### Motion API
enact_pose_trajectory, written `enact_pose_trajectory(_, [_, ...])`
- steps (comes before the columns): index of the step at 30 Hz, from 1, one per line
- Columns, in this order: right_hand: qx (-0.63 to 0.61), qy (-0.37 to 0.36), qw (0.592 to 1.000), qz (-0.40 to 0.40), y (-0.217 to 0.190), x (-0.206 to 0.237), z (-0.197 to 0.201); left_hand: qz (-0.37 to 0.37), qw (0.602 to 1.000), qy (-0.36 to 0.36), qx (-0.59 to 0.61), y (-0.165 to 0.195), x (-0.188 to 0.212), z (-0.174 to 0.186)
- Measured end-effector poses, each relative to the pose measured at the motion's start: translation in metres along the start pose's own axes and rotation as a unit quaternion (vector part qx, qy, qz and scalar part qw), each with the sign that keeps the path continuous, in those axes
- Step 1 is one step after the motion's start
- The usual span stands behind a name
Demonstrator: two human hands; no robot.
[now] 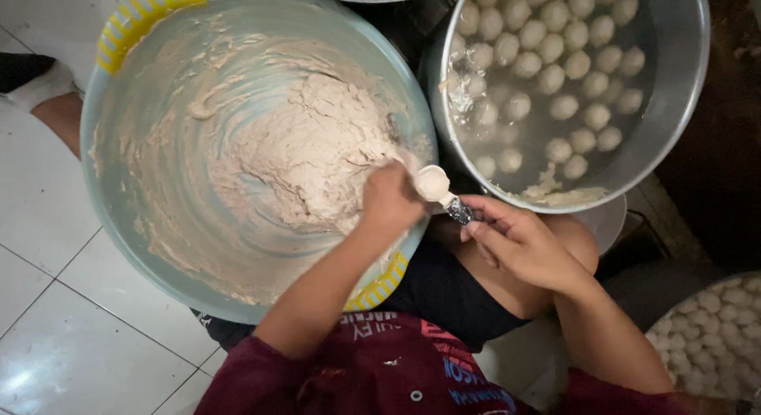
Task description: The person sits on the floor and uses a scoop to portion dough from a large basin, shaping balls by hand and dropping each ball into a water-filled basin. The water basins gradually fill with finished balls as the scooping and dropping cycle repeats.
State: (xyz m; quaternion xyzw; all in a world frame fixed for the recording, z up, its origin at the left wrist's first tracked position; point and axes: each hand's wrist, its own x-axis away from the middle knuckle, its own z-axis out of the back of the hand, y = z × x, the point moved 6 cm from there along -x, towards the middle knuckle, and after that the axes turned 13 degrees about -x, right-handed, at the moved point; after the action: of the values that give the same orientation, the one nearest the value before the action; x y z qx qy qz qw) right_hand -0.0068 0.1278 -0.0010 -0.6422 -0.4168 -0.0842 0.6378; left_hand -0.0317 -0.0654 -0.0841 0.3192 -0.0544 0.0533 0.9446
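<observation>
Left hand (388,199) squeezing meat paste (309,149) in basin (127,34); right hand (519,240) pinching spoon (438,189). Many meatballs (555,58) already in pot (682,90); much paste left.

The pale blue plastic basin (139,106) at nine o'clock is smeared with rough, matt, sticky dough (309,153). The metal pot (674,106) at one o'clock shines dully, holding smooth pale balls (555,46). The spoon (434,185) looks glossy; the white floor tiles (47,304) are glazed.
</observation>
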Motion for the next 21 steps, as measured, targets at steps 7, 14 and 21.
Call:
enact_pose_trajectory(7, [0.081, 0.081, 0.992, 0.047, -0.023, 0.001, 0.059, 0.141, 0.957, 0.024, -0.253, -0.095, -0.026, 0.02])
enact_pose_trajectory(14, [0.45, 0.269, 0.836, 0.162, -0.069, 0.001, 0.072, 0.095, 0.991, -0.078, -0.043, -0.046, 0.0, -0.011])
enact_pose_trajectory(21, [0.361, 0.332, 0.86, 0.144, -0.064, 0.017, 0.073, -0.126, 0.978, 0.14, 0.092, 0.01, 0.011, 0.014])
